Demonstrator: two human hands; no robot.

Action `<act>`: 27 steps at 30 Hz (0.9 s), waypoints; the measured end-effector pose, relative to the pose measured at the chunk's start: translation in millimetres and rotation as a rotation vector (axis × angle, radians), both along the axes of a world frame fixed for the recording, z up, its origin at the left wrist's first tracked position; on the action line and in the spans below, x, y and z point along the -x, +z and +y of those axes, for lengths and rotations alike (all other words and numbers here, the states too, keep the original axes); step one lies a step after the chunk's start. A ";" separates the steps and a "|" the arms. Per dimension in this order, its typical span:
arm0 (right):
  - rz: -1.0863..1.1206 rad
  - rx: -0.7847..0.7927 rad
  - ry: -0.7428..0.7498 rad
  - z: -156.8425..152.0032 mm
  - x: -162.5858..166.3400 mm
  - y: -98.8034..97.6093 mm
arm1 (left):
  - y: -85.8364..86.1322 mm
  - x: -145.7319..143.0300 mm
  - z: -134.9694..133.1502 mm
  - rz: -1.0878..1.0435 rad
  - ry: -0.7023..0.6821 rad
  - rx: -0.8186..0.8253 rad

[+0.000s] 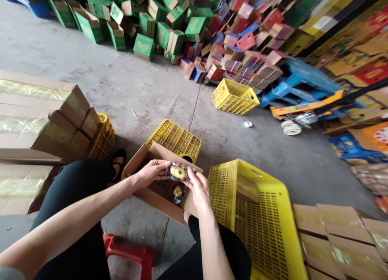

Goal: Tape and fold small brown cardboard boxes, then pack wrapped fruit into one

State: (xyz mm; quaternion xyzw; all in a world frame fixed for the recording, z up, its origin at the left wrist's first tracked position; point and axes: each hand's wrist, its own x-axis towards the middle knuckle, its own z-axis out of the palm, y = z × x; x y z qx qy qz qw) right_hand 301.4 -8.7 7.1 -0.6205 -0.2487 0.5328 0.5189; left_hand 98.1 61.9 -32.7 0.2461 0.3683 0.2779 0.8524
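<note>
Between my two hands a small yellow-and-black item in a crinkly clear plastic bag is held up over an open cardboard box. My left hand pinches the bag at its left end. My right hand grips the right end, thumb on top. Inside the box, below the hands, lies a similar yellow-and-black bagged item. The rest of the box's contents are dark and partly hidden by my left arm. I cannot make out exactly what kind of item is in the bag.
A yellow crate stands just behind the box, and a large yellow crate is at right. Taped cartons are stacked at left, more cartons at right. Farther off are piled boxes and a pallet jack. A red stool is below.
</note>
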 end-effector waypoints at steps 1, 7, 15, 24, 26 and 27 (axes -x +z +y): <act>0.002 -0.008 0.000 -0.2 -0.4 -0.4 | 1.0 0.7 -0.5 -0.010 -0.020 -0.004; 0.000 -0.021 -0.025 -0.3 -1.6 -2.0 | 3.7 2.8 -4.4 -0.020 -0.148 -0.115; 0.025 -0.018 0.022 -0.4 -1.5 1.3 | 1.7 4.1 -4.4 0.017 -0.143 -0.117; 0.045 -0.060 0.085 -0.7 0.0 3.7 | 10.5 2.9 -3.8 -0.037 -0.146 0.023; 0.048 -0.076 0.090 -0.9 0.0 3.4 | 9.6 1.9 -2.7 -0.052 -0.117 0.035; 0.042 -0.085 0.096 -1.1 -0.3 3.0 | 9.4 1.5 -2.2 -0.059 -0.105 0.034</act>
